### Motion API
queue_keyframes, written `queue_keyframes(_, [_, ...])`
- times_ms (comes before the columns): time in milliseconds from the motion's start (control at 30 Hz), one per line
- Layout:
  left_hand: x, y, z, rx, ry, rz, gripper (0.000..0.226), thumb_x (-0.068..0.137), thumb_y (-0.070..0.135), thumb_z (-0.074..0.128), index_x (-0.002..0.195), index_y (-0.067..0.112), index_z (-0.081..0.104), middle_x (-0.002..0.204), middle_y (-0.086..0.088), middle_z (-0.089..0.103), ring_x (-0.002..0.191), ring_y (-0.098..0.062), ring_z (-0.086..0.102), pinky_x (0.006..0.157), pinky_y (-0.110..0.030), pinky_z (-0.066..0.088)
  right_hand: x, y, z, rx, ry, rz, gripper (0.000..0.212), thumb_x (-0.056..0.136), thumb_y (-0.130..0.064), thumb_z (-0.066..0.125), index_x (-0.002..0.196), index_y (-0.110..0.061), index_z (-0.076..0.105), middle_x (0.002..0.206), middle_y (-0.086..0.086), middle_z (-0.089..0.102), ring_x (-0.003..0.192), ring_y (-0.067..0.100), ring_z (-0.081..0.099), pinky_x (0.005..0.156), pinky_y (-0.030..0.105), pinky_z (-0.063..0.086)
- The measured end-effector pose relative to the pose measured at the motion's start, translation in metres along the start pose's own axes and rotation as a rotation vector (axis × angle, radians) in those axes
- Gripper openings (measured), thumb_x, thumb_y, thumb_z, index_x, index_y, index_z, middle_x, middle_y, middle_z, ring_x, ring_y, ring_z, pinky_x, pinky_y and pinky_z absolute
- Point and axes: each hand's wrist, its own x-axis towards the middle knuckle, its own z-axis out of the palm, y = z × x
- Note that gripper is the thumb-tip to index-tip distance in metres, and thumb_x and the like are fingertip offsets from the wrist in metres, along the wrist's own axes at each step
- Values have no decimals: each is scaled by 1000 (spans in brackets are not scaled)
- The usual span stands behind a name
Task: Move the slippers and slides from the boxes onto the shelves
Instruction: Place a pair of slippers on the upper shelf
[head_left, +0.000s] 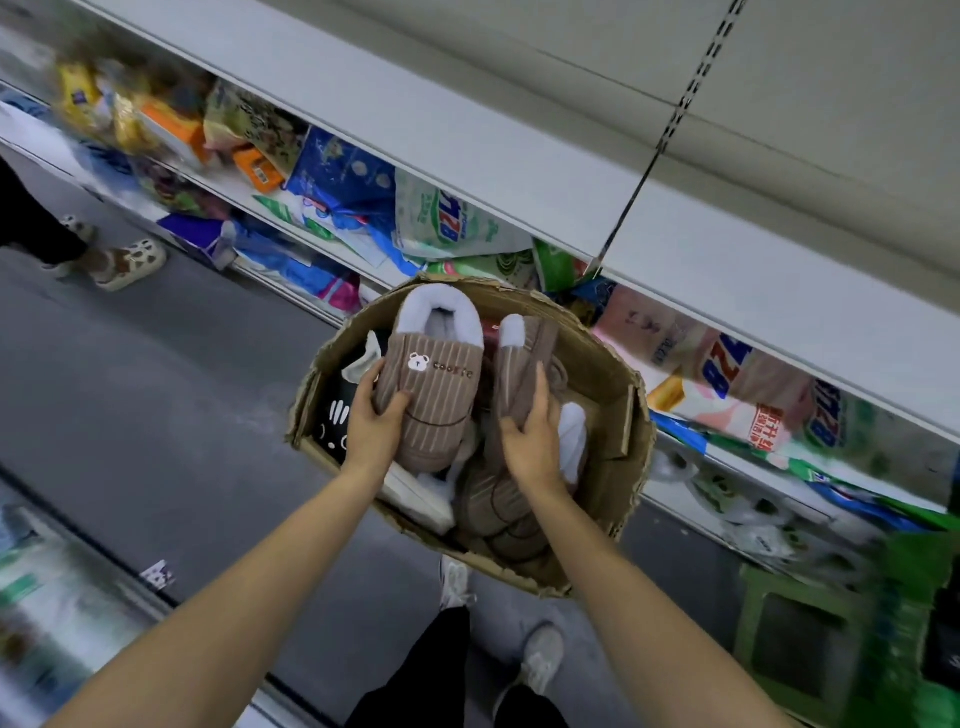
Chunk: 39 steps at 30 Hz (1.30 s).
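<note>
Your left hand (375, 427) grips one plush slipper (432, 384), your right hand (530, 441) its mate (519, 364), mid-frame; they look light, soft, squashy, so keep hold around the uppers

Tan pinstriped plush slipper (434, 387) w/ pale grey fleece lining & white bear logo, in brown cardboard box (615, 415); grey floor (156, 374).

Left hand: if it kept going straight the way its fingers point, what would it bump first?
The left hand already grips a brown bear slipper. Beyond it, probably the cardboard box's far wall; depth is unclear.
</note>
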Motion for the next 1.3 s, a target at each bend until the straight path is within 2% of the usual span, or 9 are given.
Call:
queue_keyframes(167, [1, 2, 8, -45, -48, 9, 52, 98, 15, 59, 147, 23, 44, 133, 7, 54, 122, -11, 52, 102, -31, 43, 14, -1, -17, -47, 76, 132, 59, 99, -10, 43, 153, -31, 35, 162, 8, 17, 146, 30, 28, 117, 35, 26])
queue_keyframes(233, [2, 0, 11, -57, -73, 14, 53, 97, 14, 59, 147, 24, 43, 133, 8, 55, 121, -8, 53, 99, -27, 44, 20, -3, -22, -89, 20, 140, 56, 101, -23, 47, 155, -29, 31, 164, 7, 13, 148, 30, 24, 117, 34, 23])
queue_keyframes(333, [3, -2, 15, -38, -113, 40, 54, 97, 12, 58, 147, 26, 41, 129, 16, 55, 113, 10, 54, 90, -11, 45, 23, -6, -18, -208, -19, 108, 79, 94, -48, 59, 158, -25, 19, 166, 5, 8, 147, 32, 24, 116, 39, 28])
queue_keyframes(400, [4, -4, 18, -21, -128, 56, 55, 96, 10, 58, 146, 25, 41, 124, 25, 53, 107, 21, 52, 85, -4, 45, 24, -2, -11, -238, 14, 103, 83, 91, -47, 63, 157, -23, 18, 164, 7, 13, 144, 33, 29, 113, 41, 33])
queue_keyframes(633, [4, 4, 19, -140, -95, -10, 49, 97, 9, 56, 142, 26, 47, 127, 9, 58, 109, 7, 55, 94, -23, 47, 19, 6, -31, 215, 125, 141, 65, 86, -16, 69, 145, -25, 44, 132, 3, 60, 119, 21, 59, 102, 48, 51])
queue_keyframes(800, [-12, 32, 29, -258, -56, -43, 43, 98, 8, 53, 137, 28, 52, 130, 0, 61, 107, -8, 60, 83, -24, 50, -4, -14, -71, 451, 130, 62, 58, 91, -8, 67, 145, -18, 47, 125, -3, 62, 105, 5, 60, 86, 22, 53])
queue_keyframes(967, [-43, 81, 46, -356, -106, -2, 43, 100, 14, 53, 139, 31, 52, 128, 1, 63, 108, -12, 63, 80, -26, 53, -30, -35, -135, 645, 184, 14, 47, 88, -11, 71, 131, -22, 56, 123, -2, 67, 107, 13, 66, 96, 36, 54])
queue_keyframes(1100, [-83, 128, 67, -399, -198, 94, 48, 97, 18, 62, 143, 26, 49, 127, -3, 64, 110, -17, 65, 86, -32, 55, -62, -47, -198, 682, 239, -68, 60, 75, -29, 78, 132, -25, 58, 125, 0, 68, 114, 21, 65, 100, 46, 52])
queue_keyframes(1300, [-159, 197, 113, -338, -384, 314, 56, 88, 31, 75, 135, 34, 46, 124, 6, 62, 113, -15, 63, 95, -35, 53, -130, -54, -309, 734, 364, -251, 45, 88, -8, 70, 130, -15, 58, 120, 6, 70, 110, 26, 67, 98, 48, 54])
